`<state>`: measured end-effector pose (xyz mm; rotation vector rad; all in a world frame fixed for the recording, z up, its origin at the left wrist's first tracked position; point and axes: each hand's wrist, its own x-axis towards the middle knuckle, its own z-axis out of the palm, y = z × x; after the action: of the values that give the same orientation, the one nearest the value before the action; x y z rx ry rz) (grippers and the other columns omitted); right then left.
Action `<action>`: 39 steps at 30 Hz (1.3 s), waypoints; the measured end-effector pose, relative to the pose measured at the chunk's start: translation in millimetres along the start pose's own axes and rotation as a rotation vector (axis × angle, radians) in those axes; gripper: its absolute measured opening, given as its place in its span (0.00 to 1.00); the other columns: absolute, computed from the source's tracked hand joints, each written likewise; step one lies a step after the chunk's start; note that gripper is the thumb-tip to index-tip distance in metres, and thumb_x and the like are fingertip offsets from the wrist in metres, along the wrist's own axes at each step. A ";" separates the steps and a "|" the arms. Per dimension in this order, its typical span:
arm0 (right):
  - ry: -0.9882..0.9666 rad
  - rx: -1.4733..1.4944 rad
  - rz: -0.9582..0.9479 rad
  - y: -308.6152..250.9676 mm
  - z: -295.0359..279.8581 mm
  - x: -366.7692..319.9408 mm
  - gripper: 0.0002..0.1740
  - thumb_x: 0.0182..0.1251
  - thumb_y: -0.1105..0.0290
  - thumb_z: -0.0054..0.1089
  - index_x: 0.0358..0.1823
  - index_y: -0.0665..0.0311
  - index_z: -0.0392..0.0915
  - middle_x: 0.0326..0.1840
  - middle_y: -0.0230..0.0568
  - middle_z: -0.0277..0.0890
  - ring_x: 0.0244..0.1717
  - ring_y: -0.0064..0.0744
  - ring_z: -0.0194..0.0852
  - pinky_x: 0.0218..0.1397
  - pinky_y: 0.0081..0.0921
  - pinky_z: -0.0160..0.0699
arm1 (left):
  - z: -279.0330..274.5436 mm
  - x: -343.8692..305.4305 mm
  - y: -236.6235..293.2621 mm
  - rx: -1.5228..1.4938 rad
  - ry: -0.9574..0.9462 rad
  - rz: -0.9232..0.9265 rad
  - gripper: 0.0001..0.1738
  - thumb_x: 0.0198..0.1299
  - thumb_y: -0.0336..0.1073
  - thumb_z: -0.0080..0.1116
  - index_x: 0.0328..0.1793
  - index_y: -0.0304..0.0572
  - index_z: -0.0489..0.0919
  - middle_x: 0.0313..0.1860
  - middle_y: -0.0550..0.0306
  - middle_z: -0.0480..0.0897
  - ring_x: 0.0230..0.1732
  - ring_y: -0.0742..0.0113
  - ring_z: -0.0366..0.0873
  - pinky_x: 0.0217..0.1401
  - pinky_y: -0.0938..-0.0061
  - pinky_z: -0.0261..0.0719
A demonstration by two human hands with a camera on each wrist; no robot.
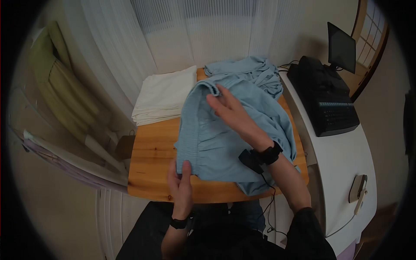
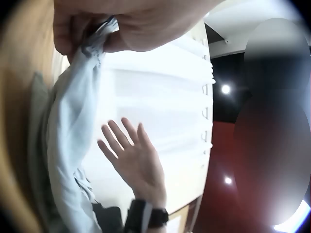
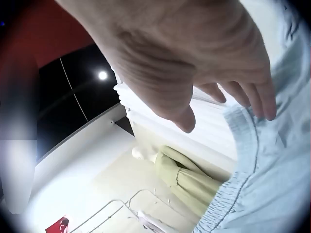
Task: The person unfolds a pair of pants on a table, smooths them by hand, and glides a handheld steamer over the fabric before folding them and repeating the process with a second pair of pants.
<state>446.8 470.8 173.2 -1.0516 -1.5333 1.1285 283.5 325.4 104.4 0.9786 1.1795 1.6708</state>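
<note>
A light blue garment (image 1: 225,151) with a gathered elastic waistband (image 1: 188,134) lies spread over the wooden table. At the near left corner of that waistband, my left hand (image 1: 180,190) pinches the fabric between thumb and fingers. The left wrist view shows the same grip on the bunched edge of the cloth (image 2: 73,121). My right hand (image 1: 236,113) is over the far end of the waistband, its fingers extended and spread. In the right wrist view its fingertips (image 3: 267,109) are right at the blue fabric, with the thumb held apart.
Folded white cloths (image 1: 167,93) are stacked at the table's back left. Behind the garment sits a crumpled blue pile of cloth (image 1: 247,67). A white counter (image 1: 342,160) on the right carries a black register (image 1: 323,97). Clothes hang at the left, including an olive dress (image 1: 65,86).
</note>
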 end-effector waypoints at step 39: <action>0.858 -0.896 -0.222 65.0 -154.7 -203.6 0.14 0.59 0.92 0.48 0.41 0.68 0.73 0.43 0.45 0.78 0.47 0.40 0.78 0.52 0.27 0.75 | -150.6 23.0 -35.2 -0.450 0.257 -0.387 0.28 0.73 0.47 0.57 0.72 0.41 0.70 0.69 0.57 0.75 0.70 0.62 0.71 0.71 0.66 0.69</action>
<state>645.4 315.9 94.6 -1.6007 -1.3449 -0.2675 144.0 308.9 35.7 0.2438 1.0087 1.6675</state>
